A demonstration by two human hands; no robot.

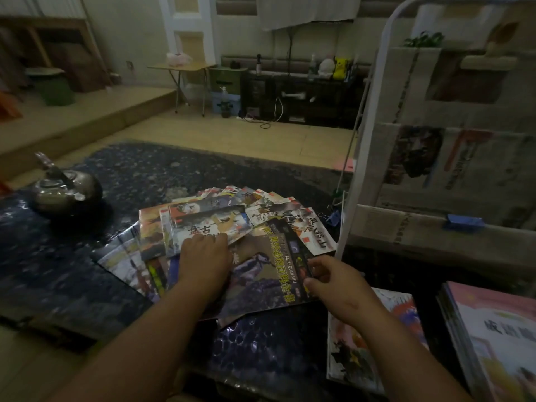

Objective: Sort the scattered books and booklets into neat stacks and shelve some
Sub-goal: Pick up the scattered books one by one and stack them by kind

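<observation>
A fanned pile of thin picture booklets (220, 216) lies scattered on the dark blue patterned table (58, 271). On top at the front is a large dark book with yellow lettering (266, 274). My left hand (203, 256) rests flat on the pile, its fingertips touching a booklet with a black title (208, 224). My right hand (333, 277) pinches the right edge of the large dark book between thumb and fingers. A white wire rack (368, 117) with papers on its shelves stands at the right.
A metal kettle (65, 190) sits at the table's left. Two stacks of books lie at the lower right: one with a red and white cover (403, 311), one with a pink cover (499, 329). Blue binder clips (333, 217) hang on the rack.
</observation>
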